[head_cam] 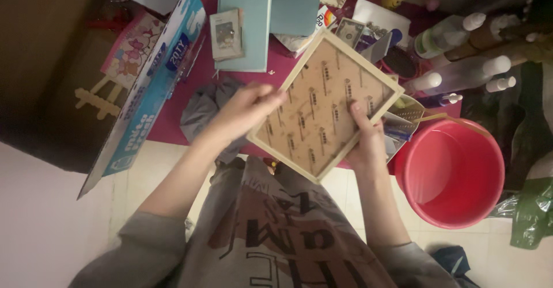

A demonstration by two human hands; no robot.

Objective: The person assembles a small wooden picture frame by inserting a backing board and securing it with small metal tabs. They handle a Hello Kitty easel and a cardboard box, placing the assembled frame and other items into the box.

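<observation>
I hold a square picture frame [326,105] with a pale wooden rim and a brown backing board, its back side up, tilted like a diamond over the table's near edge. My left hand [242,112] grips its left edge, thumb on the backing. My right hand [364,135] holds its lower right edge from beneath, with the thumb lying on the board.
A magenta-covered table [196,80] carries light blue notebooks [253,23], a small booklet [226,33], a grey cloth [201,112], a long blue and white box [152,86] and several white-capped bottles [461,72]. A red bucket [452,173] stands on the floor at right.
</observation>
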